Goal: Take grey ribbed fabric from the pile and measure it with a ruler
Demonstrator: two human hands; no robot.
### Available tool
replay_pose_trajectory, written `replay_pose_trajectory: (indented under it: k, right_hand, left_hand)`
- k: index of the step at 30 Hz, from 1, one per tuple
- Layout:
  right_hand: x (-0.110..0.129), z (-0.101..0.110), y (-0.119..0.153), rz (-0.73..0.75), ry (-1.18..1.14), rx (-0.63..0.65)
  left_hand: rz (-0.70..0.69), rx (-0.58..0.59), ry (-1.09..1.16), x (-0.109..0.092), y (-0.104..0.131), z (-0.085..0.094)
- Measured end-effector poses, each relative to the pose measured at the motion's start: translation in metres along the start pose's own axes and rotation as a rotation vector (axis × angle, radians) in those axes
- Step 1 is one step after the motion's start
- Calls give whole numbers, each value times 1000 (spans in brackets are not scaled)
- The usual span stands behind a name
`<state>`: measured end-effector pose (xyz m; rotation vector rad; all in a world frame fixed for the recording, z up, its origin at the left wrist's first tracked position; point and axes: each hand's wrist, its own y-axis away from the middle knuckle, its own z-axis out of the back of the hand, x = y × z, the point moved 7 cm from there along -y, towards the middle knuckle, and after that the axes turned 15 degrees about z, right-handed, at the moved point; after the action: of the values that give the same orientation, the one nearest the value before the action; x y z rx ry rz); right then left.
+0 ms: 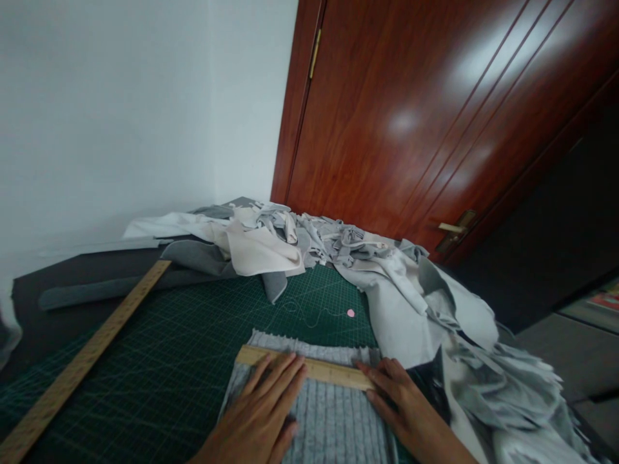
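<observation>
A grey ribbed knit fabric [329,419] lies in front of me, its cut far edge slightly uneven. Across it, near that edge, rests a short wooden ruler [322,372]. My left hand [264,406] is spread flat, fingertips pressing on the left half of the ruler and the palm over the knit. At the ruler's right end, my right hand [399,396] grips it, with the fingers along its far side and the thumb on its near side. Beyond the fabric, a small pink disc [351,313] and a loose pale thread [309,322] lie on the green cutting mat [193,341].
A long wooden ruler [91,354] lies slantwise on the left. Grey and white fabric scraps [265,245] are heaped along the back, and more cloth [512,399] is piled at the right. Behind stand a white wall [120,109] and a red-brown door [387,122].
</observation>
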<state>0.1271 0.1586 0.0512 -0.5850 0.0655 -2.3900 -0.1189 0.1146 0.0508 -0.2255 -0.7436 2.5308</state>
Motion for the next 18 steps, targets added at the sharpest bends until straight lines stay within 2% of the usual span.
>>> replay_pose_trajectory:
  k: [10,15,18]
  right_hand:
    - [-4,-7,-14,-8,177,39]
    - [-14,-2,-10,-168,275,111]
    - [-13,3,-11,-252,284,183]
  left_hand:
    - [47,103,17,-1,-4,2]
    - [54,94,3,0,-3,3]
    - [66,115,20,1,-3,3]
